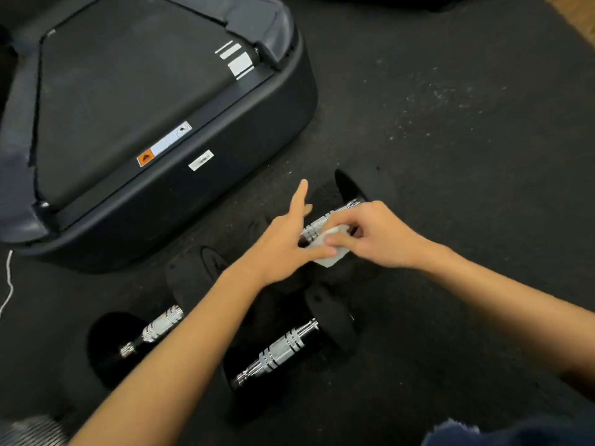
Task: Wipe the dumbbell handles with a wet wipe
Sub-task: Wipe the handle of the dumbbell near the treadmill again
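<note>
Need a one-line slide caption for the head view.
Right hand pinches a wet wipe on the far dumbbell's handle, left hand open alongside; two dumbbells wait nearer.

Blk floor mat [450, 107]: 3 dumbbells [283, 349], treadmill [145, 107].

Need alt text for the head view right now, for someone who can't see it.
Both hands work a white wet wipe at the chrome handle of the farthest of three black dumbbells on a dark floor mat. A treadmill base lies behind.
</note>
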`<move>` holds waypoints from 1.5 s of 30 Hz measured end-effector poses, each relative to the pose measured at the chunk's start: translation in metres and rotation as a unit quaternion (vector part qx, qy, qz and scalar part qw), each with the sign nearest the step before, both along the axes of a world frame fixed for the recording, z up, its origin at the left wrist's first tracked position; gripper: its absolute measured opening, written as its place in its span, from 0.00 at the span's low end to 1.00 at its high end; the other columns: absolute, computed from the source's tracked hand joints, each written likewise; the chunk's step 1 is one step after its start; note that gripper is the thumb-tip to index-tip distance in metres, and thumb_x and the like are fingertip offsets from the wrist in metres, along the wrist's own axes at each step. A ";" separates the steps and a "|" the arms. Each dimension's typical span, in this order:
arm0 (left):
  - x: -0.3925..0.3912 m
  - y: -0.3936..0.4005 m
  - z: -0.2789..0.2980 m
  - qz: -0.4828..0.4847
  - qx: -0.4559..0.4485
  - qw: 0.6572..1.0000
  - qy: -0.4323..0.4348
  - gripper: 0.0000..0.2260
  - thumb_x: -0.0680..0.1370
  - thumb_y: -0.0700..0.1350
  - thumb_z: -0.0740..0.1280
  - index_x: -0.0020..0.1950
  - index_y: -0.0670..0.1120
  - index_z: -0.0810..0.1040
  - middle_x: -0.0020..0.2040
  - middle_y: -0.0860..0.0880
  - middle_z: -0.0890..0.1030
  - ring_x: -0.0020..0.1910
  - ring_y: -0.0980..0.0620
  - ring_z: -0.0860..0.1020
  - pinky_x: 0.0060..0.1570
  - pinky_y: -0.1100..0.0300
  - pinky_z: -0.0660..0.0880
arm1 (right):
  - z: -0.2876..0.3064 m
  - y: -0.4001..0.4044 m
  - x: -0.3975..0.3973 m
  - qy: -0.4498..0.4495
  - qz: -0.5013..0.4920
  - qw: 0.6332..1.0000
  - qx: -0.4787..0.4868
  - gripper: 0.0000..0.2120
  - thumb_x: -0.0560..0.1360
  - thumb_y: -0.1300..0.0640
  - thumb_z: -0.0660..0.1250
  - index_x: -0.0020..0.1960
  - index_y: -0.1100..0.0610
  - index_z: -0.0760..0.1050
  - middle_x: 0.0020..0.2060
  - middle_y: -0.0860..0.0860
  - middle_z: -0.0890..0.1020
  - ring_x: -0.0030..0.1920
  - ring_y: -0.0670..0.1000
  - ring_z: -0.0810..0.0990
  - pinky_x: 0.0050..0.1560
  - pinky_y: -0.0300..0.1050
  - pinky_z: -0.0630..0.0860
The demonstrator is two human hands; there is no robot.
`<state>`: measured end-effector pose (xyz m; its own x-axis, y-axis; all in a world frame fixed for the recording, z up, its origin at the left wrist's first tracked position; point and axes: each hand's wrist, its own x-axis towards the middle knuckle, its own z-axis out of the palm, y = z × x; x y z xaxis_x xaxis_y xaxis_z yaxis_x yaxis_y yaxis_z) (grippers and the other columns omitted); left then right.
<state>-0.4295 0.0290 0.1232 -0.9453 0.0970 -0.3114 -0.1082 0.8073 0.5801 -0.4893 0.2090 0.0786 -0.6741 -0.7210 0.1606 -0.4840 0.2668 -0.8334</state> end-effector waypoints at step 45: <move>-0.060 0.075 -0.097 0.017 -0.366 0.918 0.154 0.21 0.80 0.36 0.58 0.73 0.34 0.64 0.69 0.37 0.72 0.70 0.41 0.69 0.71 0.51 0.66 | -0.039 0.027 -0.051 -0.035 -0.106 0.990 0.087 0.45 0.76 0.61 0.66 0.80 0.48 0.39 0.78 0.46 0.46 0.77 0.55 0.54 0.73 0.55 0.63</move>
